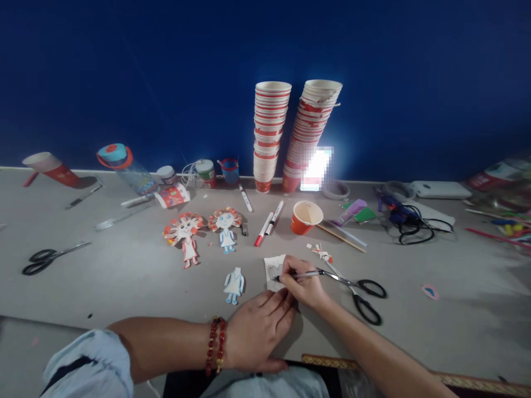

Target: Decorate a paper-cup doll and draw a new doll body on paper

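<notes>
My right hand grips a pen, its tip resting on a small white piece of paper with a dark drawn outline. Flat on the table lies my left hand, fingers stretched out toward the paper's lower edge; the fingertips are partly hidden beside the right hand. A headless paper doll body with blue edges is just left of the paper. Beyond it are a paper doll with red edges and a blue-edged paper doll. Black-handled scissors lie close to my right hand.
Two tall stacks of paper cups stand at the back by a bright blurred light. A cut orange cup, markers, and paper scraps lie ahead. Another pair of scissors and a water bottle are left.
</notes>
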### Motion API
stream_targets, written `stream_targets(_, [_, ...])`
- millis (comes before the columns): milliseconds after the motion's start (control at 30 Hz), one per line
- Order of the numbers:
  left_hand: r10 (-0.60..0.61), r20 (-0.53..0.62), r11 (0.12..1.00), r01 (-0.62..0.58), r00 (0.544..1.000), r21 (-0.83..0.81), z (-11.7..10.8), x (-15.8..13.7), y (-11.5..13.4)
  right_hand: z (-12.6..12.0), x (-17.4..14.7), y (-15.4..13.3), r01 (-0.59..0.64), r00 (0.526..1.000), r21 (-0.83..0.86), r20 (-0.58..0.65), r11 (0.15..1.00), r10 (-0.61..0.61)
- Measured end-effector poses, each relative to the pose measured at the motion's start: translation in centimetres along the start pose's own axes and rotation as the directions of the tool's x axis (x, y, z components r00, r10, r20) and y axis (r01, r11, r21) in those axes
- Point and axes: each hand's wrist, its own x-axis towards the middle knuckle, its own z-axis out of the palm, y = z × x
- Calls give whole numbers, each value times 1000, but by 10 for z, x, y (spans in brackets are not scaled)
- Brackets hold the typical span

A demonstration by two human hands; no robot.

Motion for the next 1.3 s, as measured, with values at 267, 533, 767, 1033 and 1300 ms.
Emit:
stream_targets(267, [1,-11,1000,-1,1000,10,0,0,0,0,0,-1,-8,1000,-1,14,1000,8])
stream_targets(533, [1,-4,1000,-1,1000,-3,1,0,0,0,0,0,-7,1000,3,18,1000,7])
stream_targets(767, [-1,-9,1000,1,1000,0,2,0,0,1,0,1,-10,1000,23,11,1000,10])
stream_targets(1033, [2,9,1000,-2,1000,7,-1,1,0,0,1,1,-7,1000,5,-5,1000,7])
stream_targets(1300, [15,-15,999,-14,1000,28,2,0,0,0,-1,1,-5,997,110,-73,994,13])
